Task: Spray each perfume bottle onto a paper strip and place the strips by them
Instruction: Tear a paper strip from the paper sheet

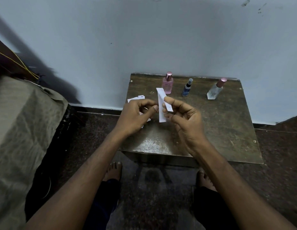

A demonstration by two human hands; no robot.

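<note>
Near the frame's centre I see a worn brown tabletop (224,130) against a pale wall, with a cloth-draped bed (20,122) filling the left side and more paper strips (137,97) lying partly hidden behind my left hand (136,115). Along the tabletop's far edge stand three bottles: a pink bottle (167,83) holding pink liquid, a small blue bottle (186,88), and a clear bottle (215,90) tilted in this view. My right hand (182,118) pinches a white paper strip (161,103) upright just before the pink bottle, while my left hand's fingers curl beside the strip's edge; I cannot tell whether they grip it.
</note>
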